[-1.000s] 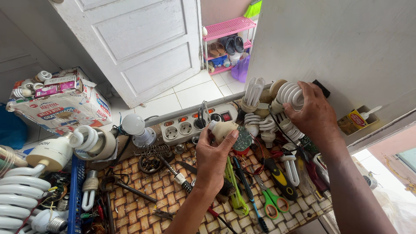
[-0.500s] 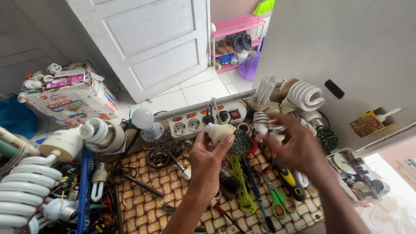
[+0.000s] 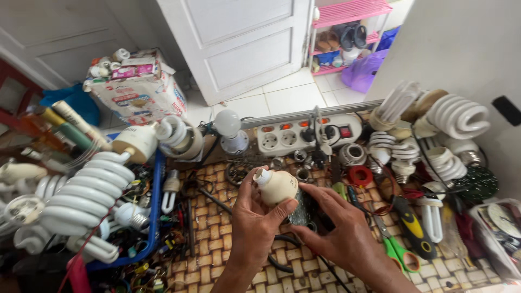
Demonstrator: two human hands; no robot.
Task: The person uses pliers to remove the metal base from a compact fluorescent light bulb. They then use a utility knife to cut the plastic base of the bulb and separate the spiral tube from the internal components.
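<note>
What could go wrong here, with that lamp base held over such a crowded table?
The left hand pinches the cream lamp base only at its sides, so it might slip onto the woven mat. The right hand reaches low among loose tools; it could snag the red wires. A nudge might also roll the glass spiral lamps stacked at the table edge.

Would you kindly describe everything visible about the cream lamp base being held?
The cream lamp base is a smooth, matte housing that looks like plastic, bulging wide and tapering to a small pale neck at its upper left. It lies tilted above the woven mat. The left hand grips it from below, thumb and fingers around its body. The right hand reaches in beside its wide end; whether it touches is unclear.
</note>
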